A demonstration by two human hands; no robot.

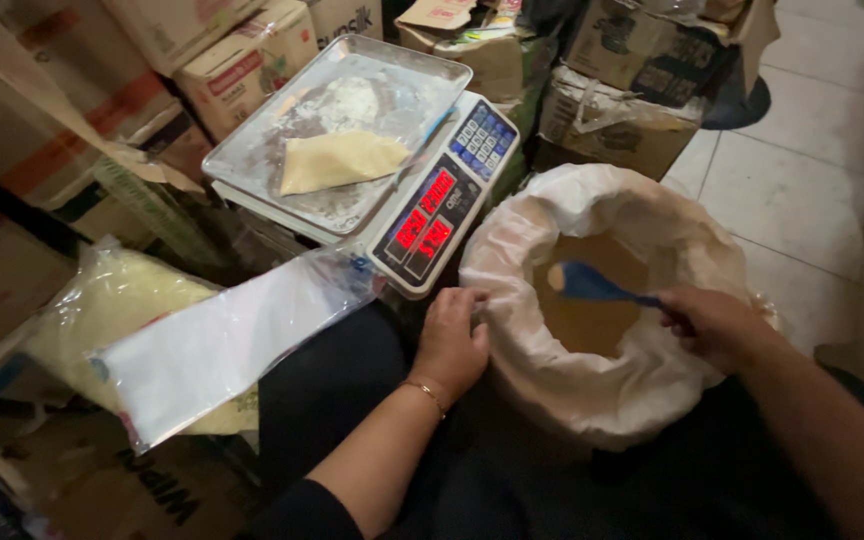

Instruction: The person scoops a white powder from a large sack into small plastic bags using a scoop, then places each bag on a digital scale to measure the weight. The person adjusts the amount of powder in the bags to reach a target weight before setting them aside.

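A large white sack with its top rolled down stands open in front of me, holding pale brown powder. My right hand holds a blue scoop whose blade points down into the sack. My left hand, with a thin bracelet at the wrist, grips the sack's rolled left rim. Behind the sack, a digital scale with red lit digits carries a metal tray, in which lies a small clear bag of the same powder.
A stack of flat empty clear plastic bags lies left of my hand, over a filled clear bag of pale yellow stuff. Cardboard boxes crowd the back and left. Pale floor tiles lie to the right.
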